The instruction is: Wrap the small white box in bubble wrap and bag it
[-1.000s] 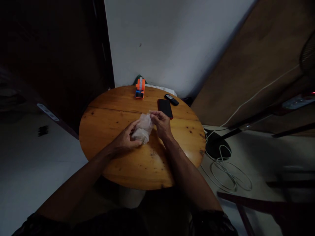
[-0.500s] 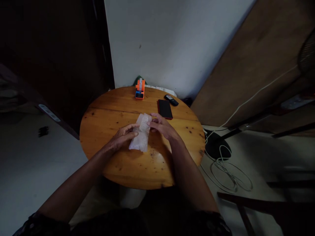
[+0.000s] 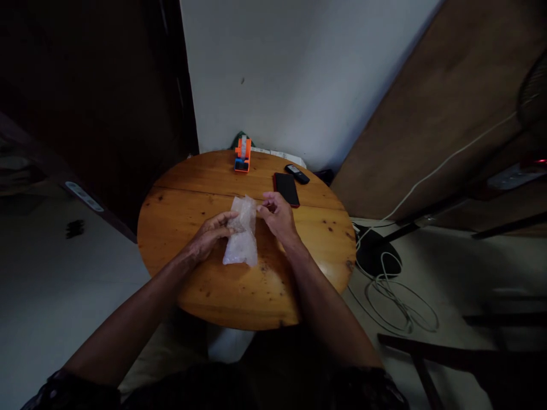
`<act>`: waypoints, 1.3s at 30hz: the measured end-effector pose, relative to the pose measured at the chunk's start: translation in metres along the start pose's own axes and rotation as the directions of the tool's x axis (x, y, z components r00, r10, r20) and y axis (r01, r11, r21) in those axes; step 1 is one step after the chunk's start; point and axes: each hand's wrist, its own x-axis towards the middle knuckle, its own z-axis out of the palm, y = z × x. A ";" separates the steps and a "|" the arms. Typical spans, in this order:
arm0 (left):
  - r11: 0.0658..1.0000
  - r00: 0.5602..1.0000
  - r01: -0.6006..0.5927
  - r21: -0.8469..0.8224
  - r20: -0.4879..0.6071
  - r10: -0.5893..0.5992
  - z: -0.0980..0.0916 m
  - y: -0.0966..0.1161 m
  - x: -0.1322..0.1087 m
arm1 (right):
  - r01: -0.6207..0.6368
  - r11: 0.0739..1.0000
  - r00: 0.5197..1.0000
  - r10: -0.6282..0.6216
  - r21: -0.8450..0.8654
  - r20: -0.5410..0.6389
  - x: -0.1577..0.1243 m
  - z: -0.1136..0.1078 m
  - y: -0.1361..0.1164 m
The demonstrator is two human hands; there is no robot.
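A piece of clear bubble wrap (image 3: 241,246), narrowed at its middle, is over the round wooden table (image 3: 171,228). My left hand (image 3: 213,230) grips its left side, thumb and fingers closed on the plastic. On the other side, my right hand (image 3: 277,216) has thumb and forefinger pinched at the upper right edge of the wrap, while its other fingers are curled. Whether anything lies inside the wrap cannot be made out.
Beyond my right hand lies a black flat box with red edges (image 3: 286,189), with a dark handset (image 3: 297,173) behind it. An orange and blue tape dispenser (image 3: 243,155) stands at the back. Right of the table are coiled pale cables (image 3: 397,296) and a black round base (image 3: 378,253).
My right hand has drawn back slightly and turned, its fingers now at the wrap's edge. The bubble wrap has shifted a little left at its top and looks more twisted.
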 end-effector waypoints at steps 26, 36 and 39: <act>0.873 0.942 -0.254 0.415 -0.098 0.321 -0.006 0.000 0.002 | -0.113 0.989 0.993 0.116 -0.100 0.025 0.000 -0.002 0.006; 0.807 0.905 -0.162 0.568 -0.240 0.351 -0.010 -0.009 0.008 | 0.002 0.990 1.000 0.000 -0.140 0.012 0.001 -0.001 0.012; 0.889 0.858 -0.145 0.434 -0.392 0.331 -0.015 -0.007 0.012 | -0.032 0.972 0.999 0.028 -0.231 -0.020 0.005 -0.003 0.019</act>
